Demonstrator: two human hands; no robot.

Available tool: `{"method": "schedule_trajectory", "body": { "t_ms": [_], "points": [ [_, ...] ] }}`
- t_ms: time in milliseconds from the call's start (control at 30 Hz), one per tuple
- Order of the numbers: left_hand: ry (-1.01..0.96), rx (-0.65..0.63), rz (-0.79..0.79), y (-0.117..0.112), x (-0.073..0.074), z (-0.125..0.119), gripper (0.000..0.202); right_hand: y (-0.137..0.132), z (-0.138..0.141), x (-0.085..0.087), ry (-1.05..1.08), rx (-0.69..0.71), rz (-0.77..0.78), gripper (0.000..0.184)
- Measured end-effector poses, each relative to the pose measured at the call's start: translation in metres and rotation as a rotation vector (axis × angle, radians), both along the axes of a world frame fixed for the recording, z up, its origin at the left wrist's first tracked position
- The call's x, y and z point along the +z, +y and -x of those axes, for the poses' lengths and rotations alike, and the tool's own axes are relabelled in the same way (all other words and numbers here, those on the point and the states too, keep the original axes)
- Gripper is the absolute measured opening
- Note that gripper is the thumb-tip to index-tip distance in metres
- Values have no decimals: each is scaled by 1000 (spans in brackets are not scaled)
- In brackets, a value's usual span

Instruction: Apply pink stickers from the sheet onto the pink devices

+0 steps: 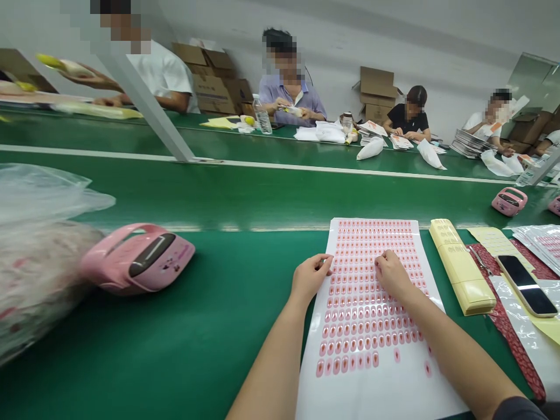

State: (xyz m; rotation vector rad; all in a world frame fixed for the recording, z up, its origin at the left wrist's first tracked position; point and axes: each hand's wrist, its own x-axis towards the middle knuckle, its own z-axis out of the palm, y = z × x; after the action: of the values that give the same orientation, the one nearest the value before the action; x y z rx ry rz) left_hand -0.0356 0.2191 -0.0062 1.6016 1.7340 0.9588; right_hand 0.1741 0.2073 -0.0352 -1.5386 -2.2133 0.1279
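Pink oval stickers (363, 315) dot a white sheet (363, 396) — left hand (310, 278) and right hand (392, 274) rest on it, half-closed.

Both bare forearms come up from the bottom of the view, the left arm (271, 361) slanting toward 1 o'clock and the right arm (464, 356) toward 10 o'clock. The left hand (310, 279) and right hand (392, 274) sit palm-down and apart, fingers (326, 261) curled inward (a dark sleeve (518, 409) shows at the right elbow).
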Motion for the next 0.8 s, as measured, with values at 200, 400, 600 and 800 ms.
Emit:
{"method": "schedule_trajectory", "body": {
  "t_ms": [200, 400, 600, 800],
  "points": [
    [7, 7, 9, 0, 0, -1, 33, 3, -3, 2, 53, -26, 17, 14],
    [8, -2, 9, 1, 0, 0, 31, 4, -5, 1, 92, -1, 15, 13],
    [2, -3, 15, 0, 0, 0, 31, 4, -6, -1, 79, 0, 6, 13],
    [1, 4, 16, 0, -1, 0, 32, 3, -5, -2, 12, 23, -8, 18]
  ]
}}
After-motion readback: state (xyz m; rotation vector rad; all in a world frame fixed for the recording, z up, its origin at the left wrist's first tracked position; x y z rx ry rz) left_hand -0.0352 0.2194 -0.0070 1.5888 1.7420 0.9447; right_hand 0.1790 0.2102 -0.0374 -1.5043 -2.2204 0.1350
